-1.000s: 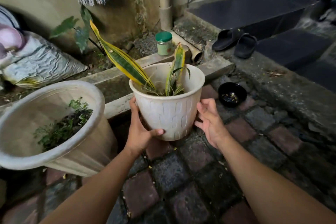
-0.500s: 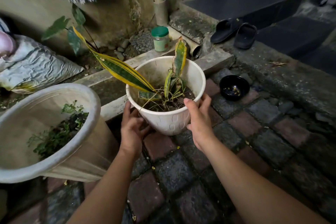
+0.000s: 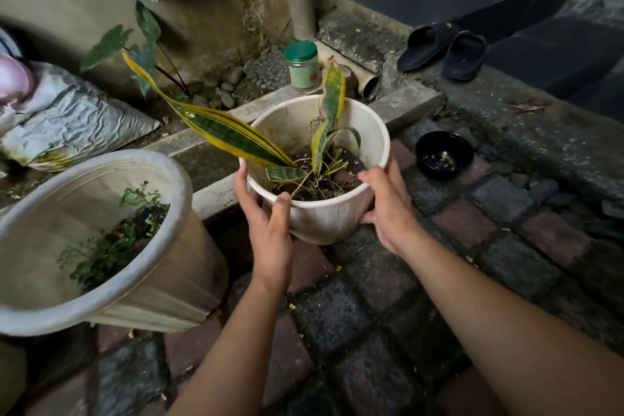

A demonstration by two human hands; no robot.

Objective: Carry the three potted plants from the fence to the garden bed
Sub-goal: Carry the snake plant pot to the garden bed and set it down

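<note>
From the head camera, both hands clasp a white pot [image 3: 324, 213] that holds a striped, yellow-edged plant [image 3: 229, 135]. The left hand [image 3: 266, 223] wraps the pot's near left side, thumb lying up against the wall just under the rim, fingers hidden behind it. The right hand [image 3: 388, 209] cups the right side, its fingertips [image 3: 366, 176] hooked over the rim. Taking it from opposite sides likely keeps the pot level, so soil stays in and the long leaf leaning out to the left is not crushed.

The pot sits between the two hands, low over the brick paving [image 3: 354, 314], just in front of the concrete edging [image 3: 216, 192] of the garden bed [image 3: 209, 94]. Whether its base touches the bricks I cannot tell; the hands hide the lower edge. I judge this is the setting-down stage.

A larger grey pot [image 3: 162, 280] with a small leafy plant stands tilted just to the left, near but apart from the white one. A black bowl [image 3: 442, 155] lies to the right, a green-lidded jar [image 3: 301, 66] on the edging behind.
</note>
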